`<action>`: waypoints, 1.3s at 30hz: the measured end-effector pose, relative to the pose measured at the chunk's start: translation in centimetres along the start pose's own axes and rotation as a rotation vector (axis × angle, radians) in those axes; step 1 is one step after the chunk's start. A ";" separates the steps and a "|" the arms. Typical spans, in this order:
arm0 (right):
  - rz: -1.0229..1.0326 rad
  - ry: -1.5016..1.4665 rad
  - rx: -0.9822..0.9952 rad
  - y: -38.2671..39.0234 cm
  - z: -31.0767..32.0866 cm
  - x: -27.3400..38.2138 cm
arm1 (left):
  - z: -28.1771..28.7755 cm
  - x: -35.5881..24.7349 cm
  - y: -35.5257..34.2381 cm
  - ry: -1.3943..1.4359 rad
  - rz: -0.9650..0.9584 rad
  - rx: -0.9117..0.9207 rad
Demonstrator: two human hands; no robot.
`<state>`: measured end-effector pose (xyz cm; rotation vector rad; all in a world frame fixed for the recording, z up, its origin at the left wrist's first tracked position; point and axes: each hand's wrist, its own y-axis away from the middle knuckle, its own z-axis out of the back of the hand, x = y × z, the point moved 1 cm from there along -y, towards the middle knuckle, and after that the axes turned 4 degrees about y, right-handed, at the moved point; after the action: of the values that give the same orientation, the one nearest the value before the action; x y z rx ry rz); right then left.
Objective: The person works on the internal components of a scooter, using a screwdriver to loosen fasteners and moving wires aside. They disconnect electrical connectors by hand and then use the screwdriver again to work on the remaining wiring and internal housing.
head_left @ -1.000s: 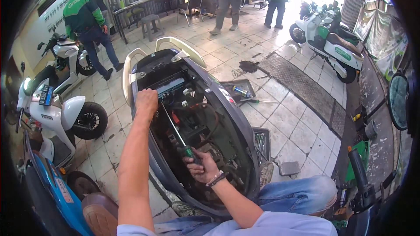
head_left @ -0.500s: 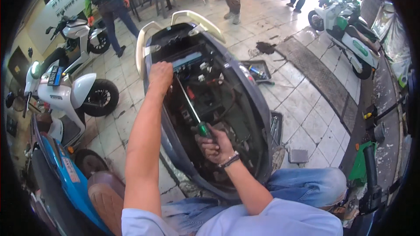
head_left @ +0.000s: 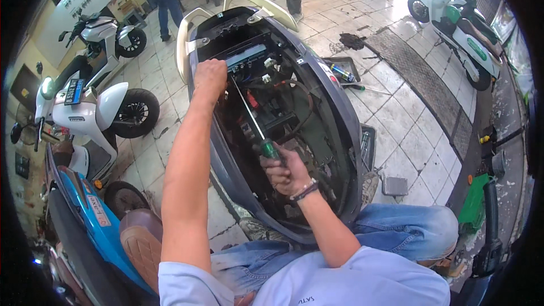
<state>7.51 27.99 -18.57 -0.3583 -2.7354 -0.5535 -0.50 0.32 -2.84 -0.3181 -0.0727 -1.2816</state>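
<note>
A scooter body (head_left: 352, 136) with its seat off lies open in front of me, showing wires and black parts inside. My right hand (head_left: 286, 173) is wrapped round the green handle of a long screwdriver (head_left: 268, 148). Its shaft slants up and left to a spot near a grey-blue module (head_left: 246, 55) at the far end of the cavity. Beside that tip, at the cavity's left rim, my left hand (head_left: 210, 81) is closed with fingers curled down; what they grip is hidden. Below the shaft's middle, a red connector (head_left: 252, 100) shows among the wiring.
Cream grab rails (head_left: 260, 3) rise at the scooter's far end. On the right floor lie a tool tray (head_left: 343, 71), a second tray (head_left: 367, 144) and a grey box (head_left: 394, 186). A blue scooter (head_left: 93, 207) and a white scooter (head_left: 90, 110) stand left. People stand farther back.
The view has tilted down and shifted slightly. Both hands keep their places at the scooter, the screwdriver still in the right one. People in the background have moved.
</note>
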 end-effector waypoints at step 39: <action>0.529 1.038 -0.463 1.9 -3.1 1.3 | 0.8 0.3 0.3 0.049 0.010 -0.018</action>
<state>7.72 28.65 -14.81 -0.6444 -1.4361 -0.8874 0.00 0.32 -2.03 -0.3014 -0.0177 -1.2797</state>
